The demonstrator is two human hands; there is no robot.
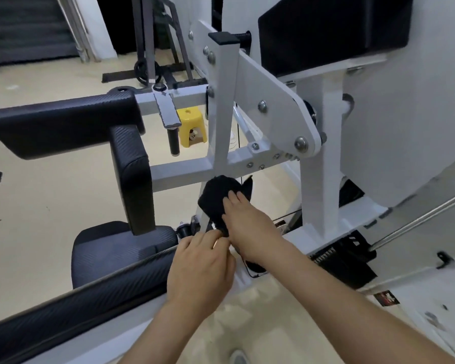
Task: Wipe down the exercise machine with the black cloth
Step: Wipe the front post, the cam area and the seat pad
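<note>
**Cloth Position: Lower Frame Upright**

The black cloth (215,193) lies bunched against the white upright (222,106) of the exercise machine (269,101), just below the horizontal crossbar (181,171). The right hand (248,225) presses it flat with extended fingers. The left hand (200,266), fingers curled, meets the cloth's lower edge; whether it is gripping cannot be told. The seat pad (116,249) is to the left.
</note>
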